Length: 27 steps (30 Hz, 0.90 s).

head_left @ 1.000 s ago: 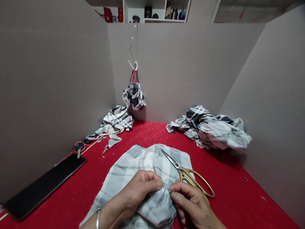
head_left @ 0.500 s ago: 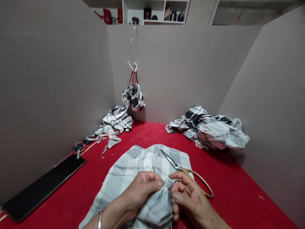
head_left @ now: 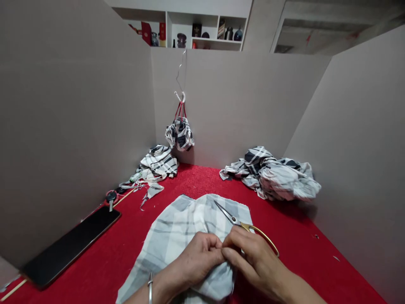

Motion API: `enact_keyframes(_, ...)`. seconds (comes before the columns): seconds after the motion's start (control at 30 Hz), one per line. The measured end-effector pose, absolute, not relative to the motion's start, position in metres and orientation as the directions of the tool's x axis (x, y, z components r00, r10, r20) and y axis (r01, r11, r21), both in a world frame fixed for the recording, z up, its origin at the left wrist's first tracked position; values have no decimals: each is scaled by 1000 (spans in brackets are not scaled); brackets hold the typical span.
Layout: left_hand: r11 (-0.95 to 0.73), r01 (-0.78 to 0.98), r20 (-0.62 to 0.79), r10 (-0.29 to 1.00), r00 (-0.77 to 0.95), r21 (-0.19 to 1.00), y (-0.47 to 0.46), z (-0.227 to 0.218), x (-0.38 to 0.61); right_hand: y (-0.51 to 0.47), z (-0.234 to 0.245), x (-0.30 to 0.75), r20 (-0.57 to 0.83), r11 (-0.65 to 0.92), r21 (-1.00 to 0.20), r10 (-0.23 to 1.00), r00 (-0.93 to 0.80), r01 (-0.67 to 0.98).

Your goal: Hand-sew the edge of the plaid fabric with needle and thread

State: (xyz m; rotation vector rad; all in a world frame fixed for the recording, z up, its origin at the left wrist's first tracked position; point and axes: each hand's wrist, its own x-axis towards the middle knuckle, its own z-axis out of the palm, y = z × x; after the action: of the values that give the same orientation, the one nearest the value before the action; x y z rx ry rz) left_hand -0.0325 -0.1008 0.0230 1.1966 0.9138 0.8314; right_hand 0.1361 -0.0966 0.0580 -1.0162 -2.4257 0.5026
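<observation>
Plaid cloth (head_left: 171,240) pinched between left hand (head_left: 199,264) and right hand (head_left: 253,257).

Lower handle of the gold-handled scissors (head_left: 229,217) partly hidden under the right hand (head_left: 256,264); pinched fold of the checked cloth (head_left: 186,236) buried between that hand and the left hand (head_left: 198,264), near edge cut off by the frame; objects on the white shelf (head_left: 217,44) too small to make out

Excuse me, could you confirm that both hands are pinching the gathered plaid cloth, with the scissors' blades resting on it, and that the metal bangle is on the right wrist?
Not quite: the metal bangle is on the left wrist, not the right, as the head view shows. The left hand and right hand are pinching the gathered plaid cloth, with the scissors' blades resting on it.
</observation>
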Motion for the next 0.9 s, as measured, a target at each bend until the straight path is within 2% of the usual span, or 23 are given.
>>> enact_keyframes(0.1,93,0,-86,913,398,996,-104,26,-33,-101,61,131,251,734,-222,679,-690,642)
enact_keyframes(0.17,20,56,-41,914,403,998,-110,32,-32,-104,63,129,265,728,-179,683,-680,662)
enact_keyframes(0.27,-96,168,23,921,389,981,-120,42,-28,-110,70,127,312,675,-293,737,-600,677)
enact_keyframes(0.43,-214,212,177,968,178,954,-121,45,-28,-115,79,121,337,604,-415,797,-501,681)
enact_keyframes(0.5,-152,136,120,969,216,979,-117,44,-32,-111,79,119,321,589,-444,808,-493,676)
enact_keyframes(0.63,120,-24,-102,919,381,993,-110,43,-42,-96,75,118,284,568,-492,821,-495,660)
enact_keyframes(0.73,168,-20,-142,886,441,986,-105,42,-41,-84,70,115,254,557,-525,824,-507,643)
enact_keyframes(0.9,204,-9,-180,885,429,979,-102,42,-30,-63,68,101,280,552,-566,827,-487,613)
